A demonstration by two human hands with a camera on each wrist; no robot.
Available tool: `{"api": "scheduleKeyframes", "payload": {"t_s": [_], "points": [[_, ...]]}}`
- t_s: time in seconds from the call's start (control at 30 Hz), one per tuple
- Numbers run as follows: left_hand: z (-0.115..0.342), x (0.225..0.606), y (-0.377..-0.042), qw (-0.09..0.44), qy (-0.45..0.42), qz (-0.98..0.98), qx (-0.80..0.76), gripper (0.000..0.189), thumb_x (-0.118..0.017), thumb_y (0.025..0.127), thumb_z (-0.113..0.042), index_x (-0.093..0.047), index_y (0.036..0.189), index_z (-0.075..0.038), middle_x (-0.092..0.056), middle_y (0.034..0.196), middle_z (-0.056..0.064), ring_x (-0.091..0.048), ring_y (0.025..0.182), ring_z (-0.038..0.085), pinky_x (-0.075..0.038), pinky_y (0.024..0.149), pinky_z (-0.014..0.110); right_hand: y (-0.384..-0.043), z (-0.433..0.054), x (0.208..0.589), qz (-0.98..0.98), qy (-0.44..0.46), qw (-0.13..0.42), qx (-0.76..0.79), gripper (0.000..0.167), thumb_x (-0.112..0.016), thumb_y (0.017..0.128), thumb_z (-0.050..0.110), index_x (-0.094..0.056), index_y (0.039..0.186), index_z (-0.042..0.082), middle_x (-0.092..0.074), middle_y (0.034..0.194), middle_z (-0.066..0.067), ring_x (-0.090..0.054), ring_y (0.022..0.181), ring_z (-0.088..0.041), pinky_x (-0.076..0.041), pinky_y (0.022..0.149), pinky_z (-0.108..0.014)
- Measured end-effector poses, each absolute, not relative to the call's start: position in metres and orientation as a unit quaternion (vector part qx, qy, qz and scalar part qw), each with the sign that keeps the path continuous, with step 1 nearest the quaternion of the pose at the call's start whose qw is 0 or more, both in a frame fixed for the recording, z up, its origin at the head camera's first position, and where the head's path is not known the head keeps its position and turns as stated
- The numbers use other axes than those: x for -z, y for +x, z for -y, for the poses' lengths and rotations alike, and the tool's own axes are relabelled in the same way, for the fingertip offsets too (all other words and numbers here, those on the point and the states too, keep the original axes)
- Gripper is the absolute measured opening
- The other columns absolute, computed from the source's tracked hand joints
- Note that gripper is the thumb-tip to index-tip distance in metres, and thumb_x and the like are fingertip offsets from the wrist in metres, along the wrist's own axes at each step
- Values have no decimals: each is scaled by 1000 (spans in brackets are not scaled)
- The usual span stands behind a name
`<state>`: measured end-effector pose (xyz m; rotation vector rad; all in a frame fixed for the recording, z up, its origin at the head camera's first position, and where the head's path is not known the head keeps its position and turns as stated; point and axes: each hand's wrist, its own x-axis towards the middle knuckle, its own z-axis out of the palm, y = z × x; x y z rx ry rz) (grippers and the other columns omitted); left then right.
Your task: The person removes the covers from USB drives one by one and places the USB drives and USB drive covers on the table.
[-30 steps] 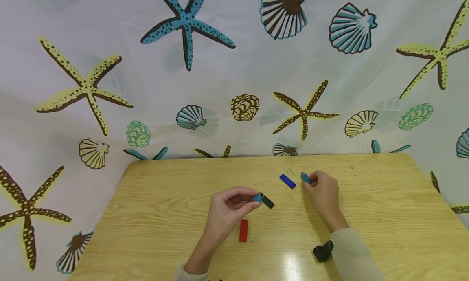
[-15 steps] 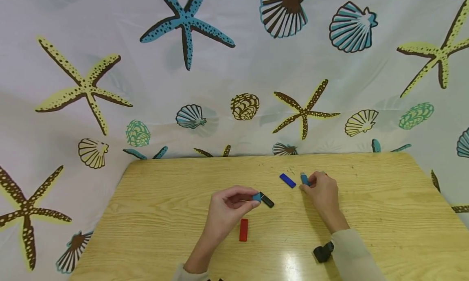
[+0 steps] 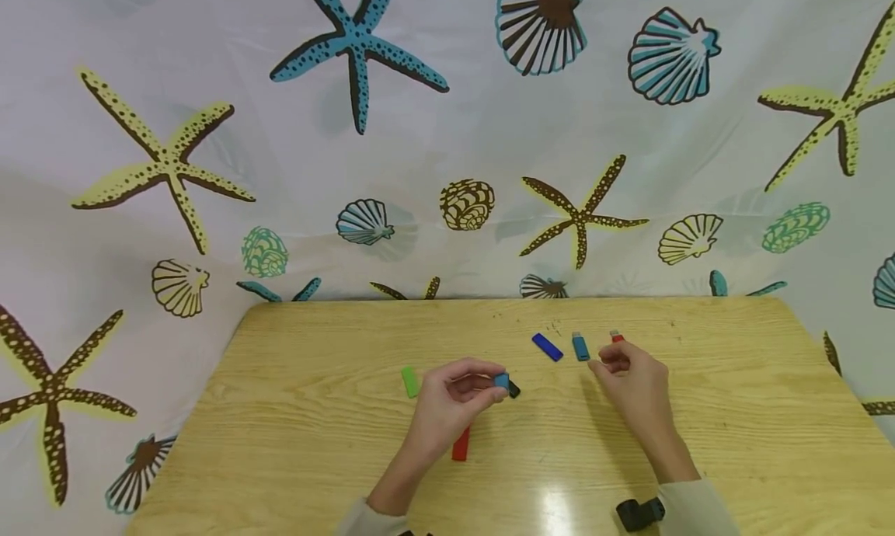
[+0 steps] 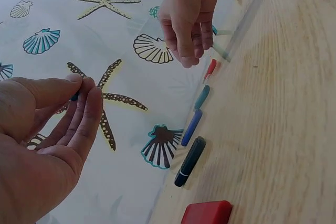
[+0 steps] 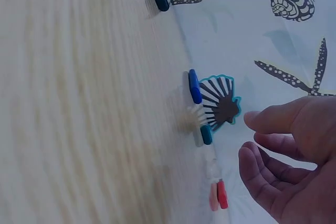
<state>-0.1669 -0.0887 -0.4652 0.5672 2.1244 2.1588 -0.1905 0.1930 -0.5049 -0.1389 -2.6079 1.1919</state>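
Observation:
My left hand point(image 3: 447, 404) pinches a small blue cap point(image 3: 502, 381) between thumb and fingertips, raised above the table; in the left wrist view the fingers mostly hide it. My right hand point(image 3: 639, 384) holds nothing, its fingers loosely bent and the thumb apart from them. Just left of its fingertips lies a teal USB stick point(image 3: 580, 347) with its metal plug bare and pointing away from me. Beyond that hand, a red USB stick point(image 3: 617, 337) also shows a metal plug. To the left lies a dark blue stick point(image 3: 548, 347). A black stick point(image 3: 514, 389) is partly hidden behind the left hand.
A bright green piece point(image 3: 410, 382) lies left of my left hand. A larger red piece point(image 3: 461, 445) lies below that hand, partly covered. By the right sleeve sits a black object point(image 3: 635, 514). A shell-patterned curtain point(image 3: 419, 147) hangs behind the wooden table point(image 3: 315, 443).
My right hand has let go of the teal USB stick and drawn back to the right, uncovering the red one. The left hand has shifted slightly right with the cap; the green piece now shows.

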Motion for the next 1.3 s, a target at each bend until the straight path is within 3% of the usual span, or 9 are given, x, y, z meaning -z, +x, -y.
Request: {"api": "scheduleKeyframes", "payload": {"t_s": [0.33,0.73,0.97,1.3], "points": [[68,480,-180,49,153,-687,-709,22,-82,86,-1,-76,107,0,-70,108,15,-72,94,22,-63,79,31,-173,-203,494,890,-36,163,-424,12,-80,91,11,-74,98,3,-72,87,-7,-68,78,-20,-54,65,-12],[35,491,-216,29,176,-714,-677,21,-78,90,0,-76,111,1,-71,115,16,-72,101,32,-62,83,30,-166,-217,485,883,-59,171,-433,11,-79,92,13,-74,97,5,-72,86,-6,-68,79,-20,-53,65,-11],[7,497,-244,3,198,-783,-589,18,-79,90,0,-79,108,-3,-74,107,10,-71,96,24,-60,80,23,-162,-228,487,881,-77,177,-432,12,-80,92,14,-75,98,5,-73,86,-6,-68,78,-17,-53,64,-10],[-25,500,-275,17,216,-831,-513,19,-77,91,1,-77,110,1,-75,106,9,-72,94,22,-60,75,23,-162,-230,493,870,-62,173,-458,17,-80,92,13,-74,104,3,-74,91,-6,-68,82,-15,-55,69,-12]]}}
